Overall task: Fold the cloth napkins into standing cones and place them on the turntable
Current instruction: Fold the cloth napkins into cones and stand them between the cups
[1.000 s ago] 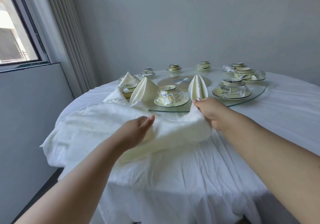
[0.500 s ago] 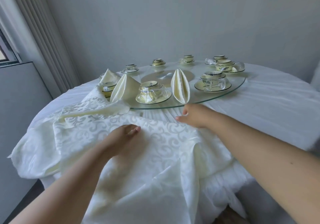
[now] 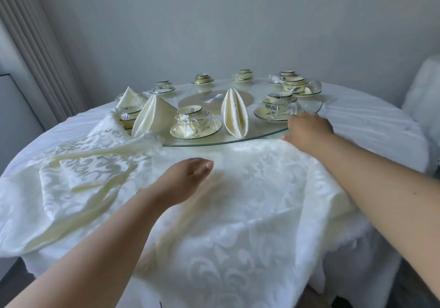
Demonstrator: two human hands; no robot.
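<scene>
— Where are your hands at this moment?

— My left hand (image 3: 183,180) lies palm down on the big patterned napkin (image 3: 238,212) that is spread over the table (image 3: 357,122). Its fingers (image 3: 204,166) are loosely bent and rest flat on the cloth; they grip nothing. My right hand (image 3: 308,129) is at the far right edge of the same napkin, just in front of the glass turntable (image 3: 273,132). Its fingertips are under the knuckles, so I cannot tell if they pinch the cloth or only press it.

— And the folded cones?

— Beyond my left fingers, one cone (image 3: 152,115) stands upright on the turntable, with another one (image 3: 131,97) behind it, more to the left. Between my two hands, further away, a third folded napkin (image 3: 234,116) stands near the glass rim, its pleats open toward me.

— Anything else near the fingers?

— A cup on a saucer (image 3: 195,124) stands between the cone and the pleated napkin. Another cup and saucer (image 3: 278,109) is just behind my right hand. Left of my left hand more patterned napkins (image 3: 90,165) lie crumpled.
</scene>
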